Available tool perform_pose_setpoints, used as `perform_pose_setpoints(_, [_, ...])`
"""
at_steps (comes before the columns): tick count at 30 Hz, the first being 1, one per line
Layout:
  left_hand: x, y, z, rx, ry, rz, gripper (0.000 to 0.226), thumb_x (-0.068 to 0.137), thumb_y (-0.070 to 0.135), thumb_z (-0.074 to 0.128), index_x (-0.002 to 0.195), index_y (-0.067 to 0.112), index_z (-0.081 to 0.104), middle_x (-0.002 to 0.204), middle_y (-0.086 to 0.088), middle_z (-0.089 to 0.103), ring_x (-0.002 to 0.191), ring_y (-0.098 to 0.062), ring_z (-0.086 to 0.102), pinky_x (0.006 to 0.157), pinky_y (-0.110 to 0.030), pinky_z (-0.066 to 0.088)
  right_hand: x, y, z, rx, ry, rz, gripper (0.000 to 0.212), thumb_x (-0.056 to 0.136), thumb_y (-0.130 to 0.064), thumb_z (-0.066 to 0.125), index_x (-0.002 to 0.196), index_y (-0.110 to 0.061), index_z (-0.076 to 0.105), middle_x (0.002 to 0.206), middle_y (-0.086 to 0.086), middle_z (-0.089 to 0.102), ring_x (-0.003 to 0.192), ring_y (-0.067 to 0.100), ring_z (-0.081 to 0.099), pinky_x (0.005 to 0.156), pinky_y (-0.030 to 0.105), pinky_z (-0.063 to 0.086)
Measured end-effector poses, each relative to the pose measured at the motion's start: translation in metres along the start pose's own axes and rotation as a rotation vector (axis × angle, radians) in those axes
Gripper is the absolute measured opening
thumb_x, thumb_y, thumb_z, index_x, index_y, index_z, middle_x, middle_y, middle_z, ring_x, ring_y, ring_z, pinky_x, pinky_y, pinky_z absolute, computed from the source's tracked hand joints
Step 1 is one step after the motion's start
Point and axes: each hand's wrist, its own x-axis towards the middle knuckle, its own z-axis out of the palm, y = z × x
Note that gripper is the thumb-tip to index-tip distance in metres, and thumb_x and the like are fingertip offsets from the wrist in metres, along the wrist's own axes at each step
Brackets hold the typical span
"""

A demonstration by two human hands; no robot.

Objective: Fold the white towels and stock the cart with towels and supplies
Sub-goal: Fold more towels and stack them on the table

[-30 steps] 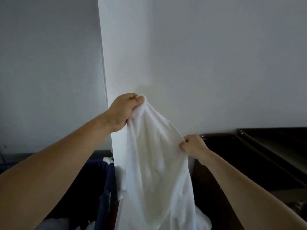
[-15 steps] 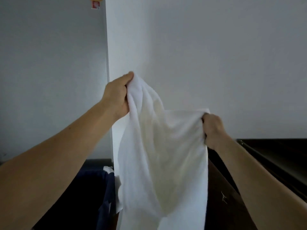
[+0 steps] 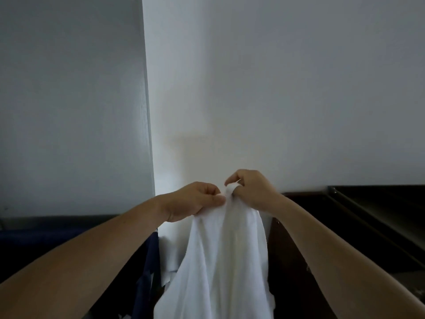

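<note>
Where hands (image 3: 190, 201) pinch, towel (image 3: 225, 261) hangs

Indoor service space. Reads as a housekeeping or linen area, hotel type rather than a home room. Evidence:
- Bare white wall (image 3: 299, 88), with a flat grey panel (image 3: 69, 111) meeting it at the left. Plain utilitarian finish.
- Dark tray-like unit (image 3: 379, 215) with a metal rim at the right, set against the wall. Looks like a cart top, can't confirm.
- Navy fabric bag (image 3: 147, 272) low at the left, laundry-bin style, with white cloth pieces (image 3: 170, 261) at its edge.
- Plain white towel (image 3: 225, 261) hangs in the foreground.
- Lighting is dim.
</note>
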Motion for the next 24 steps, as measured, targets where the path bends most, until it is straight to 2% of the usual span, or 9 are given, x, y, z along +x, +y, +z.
perform_pose_setpoints(2, [-0.002,-0.002,0.001,0.067,0.059,0.011,0.020,0.096,0.025,0.065,0.083,0.012,0.057,0.073,0.001,0.051,0.068,-0.013,0.047,0.062,-0.022,0.040,0.000,0.013,0.001,0.032,0.081,0.053,0.007,0.085,-0.028,0.071,0.090,-0.024,0.070,0.081,-0.009,0.067,0.076,0.008,0.061,0.062,0.019,0.045])
perform_pose_setpoints(4, [-0.003,0.002,-0.002,0.105,0.106,0.042,0.022,0.098,0.023,0.062,0.080,0.011,0.055,0.069,0.004,0.048,0.061,-0.007,0.044,0.056,-0.017,0.038,-0.002,0.028,0.007,0.045,0.093,0.099,0.012,0.084,-0.034,0.073,0.082,-0.023,0.069,0.074,-0.009,0.064,0.071,0.009,0.059,0.062,0.022,0.046])
perform_pose_setpoints(8, [-0.003,0.017,-0.024,-0.096,0.246,0.095,0.022,0.098,0.019,0.059,0.079,0.009,0.055,0.071,-0.002,0.051,0.065,-0.013,0.047,0.061,-0.024,0.041,-0.022,0.063,0.029,0.195,-0.034,0.155,0.022,0.094,-0.026,0.067,0.073,-0.022,0.068,0.056,-0.011,0.061,0.054,0.003,0.051,0.056,0.018,0.042])
perform_pose_setpoints(11, [0.001,0.025,-0.033,-0.244,0.343,0.128,0.024,0.098,0.022,0.060,0.077,0.010,0.056,0.074,-0.006,0.054,0.069,-0.017,0.052,0.066,-0.029,0.045,-0.034,0.084,0.040,0.265,-0.192,0.167,0.014,0.097,-0.017,0.063,0.086,-0.020,0.071,0.062,-0.011,0.068,0.060,0.003,0.060,0.068,0.024,0.050])
perform_pose_setpoints(14, [0.006,0.026,-0.032,-0.241,0.352,0.129,0.023,0.098,0.024,0.061,0.082,0.007,0.057,0.075,-0.006,0.056,0.069,-0.017,0.053,0.064,-0.028,0.046,-0.038,0.078,0.035,0.539,-0.119,0.148,0.024,0.104,-0.024,0.048,0.101,-0.013,0.069,0.072,-0.004,0.067,0.076,0.013,0.064,0.082,0.034,0.053])
perform_pose_setpoints(16, [0.007,0.026,-0.027,-0.215,0.300,0.123,0.021,0.098,0.023,0.061,0.087,0.006,0.058,0.076,-0.007,0.055,0.068,-0.017,0.053,0.062,-0.027,0.045,-0.036,0.068,0.028,0.653,-0.100,0.107,0.029,0.103,-0.035,0.047,0.113,-0.014,0.065,0.092,0.002,0.070,0.090,0.017,0.067,0.087,0.036,0.052])
perform_pose_setpoints(19, [0.008,0.030,-0.019,-0.206,0.253,0.131,0.021,0.098,0.023,0.061,0.086,0.006,0.058,0.079,-0.009,0.055,0.070,-0.019,0.053,0.063,-0.029,0.044,-0.030,0.061,0.033,0.458,-0.168,0.107,0.031,0.083,-0.037,0.070,0.108,-0.019,0.068,0.101,-0.003,0.074,0.095,0.016,0.070,0.088,0.033,0.056])
perform_pose_setpoints(22, [0.005,0.035,-0.019,-0.197,0.271,0.149,0.019,0.098,0.023,0.061,0.094,0.005,0.060,0.088,-0.012,0.054,0.080,-0.025,0.051,0.069,-0.031,0.044,-0.031,0.067,0.043,0.474,-0.159,0.199,0.023,0.082,-0.018,0.064,0.101,-0.010,0.073,0.100,0.008,0.076,0.093,0.024,0.072,0.086,0.038,0.057])
perform_pose_setpoints(24, [0.001,0.037,-0.025,-0.196,0.339,0.154,0.021,0.098,0.023,0.061,0.089,0.005,0.059,0.083,-0.011,0.055,0.076,-0.022,0.052,0.067,-0.029,0.044,-0.036,0.079,0.045,0.423,-0.194,0.226,0.018,0.084,-0.010,0.059,0.095,-0.007,0.073,0.090,0.010,0.075,0.080,0.020,0.071,0.073,0.032,0.055])
